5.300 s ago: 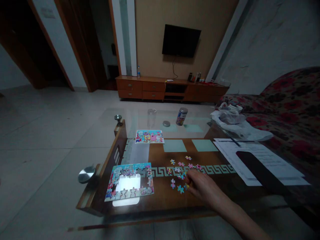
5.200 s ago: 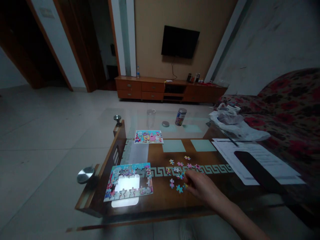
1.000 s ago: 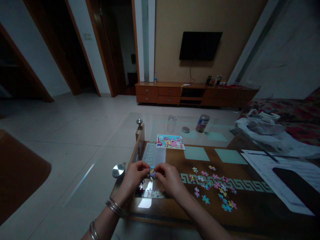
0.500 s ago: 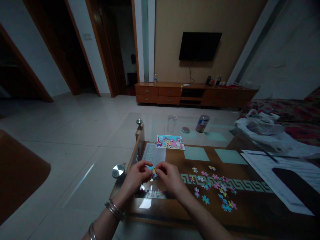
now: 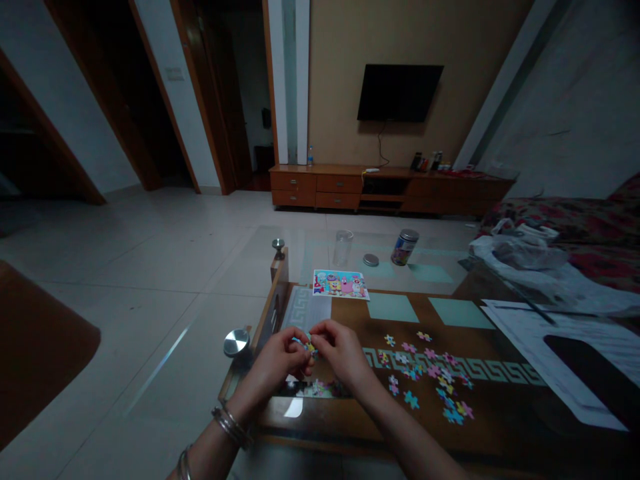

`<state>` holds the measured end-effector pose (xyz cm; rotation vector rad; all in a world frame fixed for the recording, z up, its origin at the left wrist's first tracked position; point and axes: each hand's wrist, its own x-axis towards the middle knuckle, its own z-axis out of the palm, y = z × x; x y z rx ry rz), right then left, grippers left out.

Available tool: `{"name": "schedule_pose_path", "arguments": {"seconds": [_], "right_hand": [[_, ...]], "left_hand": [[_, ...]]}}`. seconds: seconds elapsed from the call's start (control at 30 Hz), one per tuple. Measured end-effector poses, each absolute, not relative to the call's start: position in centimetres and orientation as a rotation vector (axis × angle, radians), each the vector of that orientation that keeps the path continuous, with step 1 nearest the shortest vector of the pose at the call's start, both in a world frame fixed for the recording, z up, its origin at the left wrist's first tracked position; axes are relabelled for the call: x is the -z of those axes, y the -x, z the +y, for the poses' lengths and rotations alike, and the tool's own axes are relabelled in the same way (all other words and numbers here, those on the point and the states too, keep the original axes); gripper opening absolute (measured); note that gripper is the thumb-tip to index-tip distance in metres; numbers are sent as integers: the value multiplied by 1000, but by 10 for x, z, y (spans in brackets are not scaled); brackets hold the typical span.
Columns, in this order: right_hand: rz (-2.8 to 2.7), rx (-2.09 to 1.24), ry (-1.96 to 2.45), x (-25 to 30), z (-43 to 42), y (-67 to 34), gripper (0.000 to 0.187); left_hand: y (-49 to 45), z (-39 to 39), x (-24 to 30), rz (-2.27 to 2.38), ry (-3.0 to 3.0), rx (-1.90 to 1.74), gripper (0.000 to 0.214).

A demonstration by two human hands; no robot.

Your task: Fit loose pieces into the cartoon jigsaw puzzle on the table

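My left hand [image 5: 283,357], with bangles [image 5: 233,427] at its wrist, is closed with curled fingers on small joined jigsaw pieces [image 5: 310,347]. My right hand [image 5: 341,348] meets it from the right, thumb and forefinger pinched at the edge of these pieces. The fingers hide most of what they hold. Below both hands, a joined strip of jigsaw pieces [image 5: 320,389] lies on the glass table, partly covered. Loose jigsaw pieces [image 5: 433,371] are scattered to the right of my right hand. Beyond the hands lies a colourful cartoon picture card [image 5: 341,285].
Farther back on the glass stand a clear jar [image 5: 343,248], a round lid [image 5: 371,260] and a printed can [image 5: 405,247]. To the right lie paper sheets [image 5: 520,320], a dark phone-like slab [image 5: 585,373] and a plastic bag [image 5: 530,257]. Metal table knobs [image 5: 237,343] line the left edge.
My left hand has turned slightly and shifted a little right, its fingers curling more. My right hand has risen slightly. The loose pieces have stayed where they were.
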<state>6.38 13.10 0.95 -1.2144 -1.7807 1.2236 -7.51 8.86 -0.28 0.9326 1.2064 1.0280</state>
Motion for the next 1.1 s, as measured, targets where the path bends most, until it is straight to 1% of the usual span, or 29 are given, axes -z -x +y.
{"name": "schedule_pose_path", "arguments": {"seconds": [0.17,0.37,0.7,0.87,1.1], "right_hand": [[-1756,-1215,1216,-9,131,-64,17],[-1793,-1139,1264,-13,129,-64,18],[-1833,-1166,1283,-12,131,-64,14],[-1819,-1167,1279,-12,131,-64,12],[-1860,-1112,1271,-12,131,-67,15]], "left_hand": [[74,87,-3,1227,-826,-1056,36],[77,86,-4,1228,-765,-1085,41],[78,88,1,1222,-730,-1086,36],[78,87,-3,1227,-735,-1085,39],[79,86,1,1178,-785,-1070,41]]}}
